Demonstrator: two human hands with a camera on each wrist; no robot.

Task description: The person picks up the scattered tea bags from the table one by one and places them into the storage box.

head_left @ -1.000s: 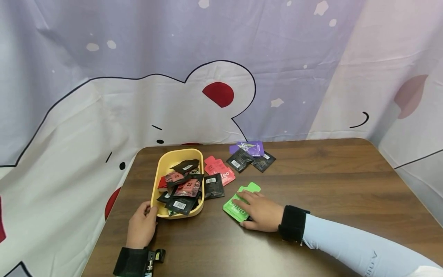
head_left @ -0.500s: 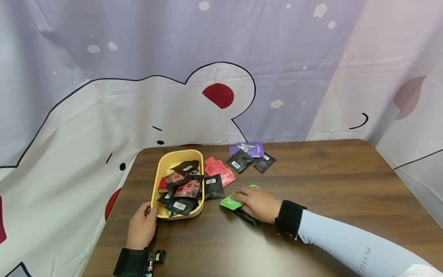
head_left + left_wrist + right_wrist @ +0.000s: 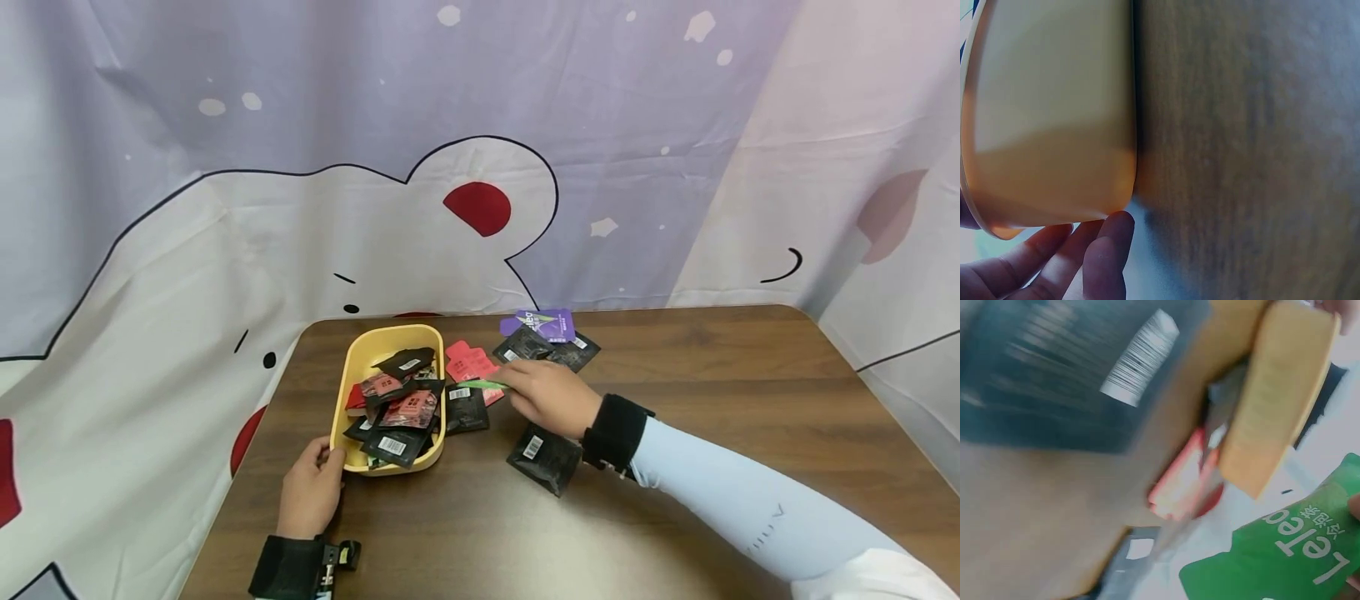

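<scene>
- Green packet (image 3: 480, 384): pinched at its near edge by the right hand (image 3: 551, 397), carried edge-on above the table (image 3: 712, 392), between the pink packets (image 3: 471, 364) and the yellow tray (image 3: 358, 343). Judged light, thin, flexible and slick; best taken at an edge.
- Left hand (image 3: 309, 493): laid against the tray's near corner, fingers loosely curled and touching its wall.
- Black packet (image 3: 545, 457): flat on the table, just beside the right wrist.
- Tray contents: black and red packets, heaped.

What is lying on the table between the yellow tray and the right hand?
In the head view, a black packet and pink packets lie between the yellow tray and the right hand.
</scene>
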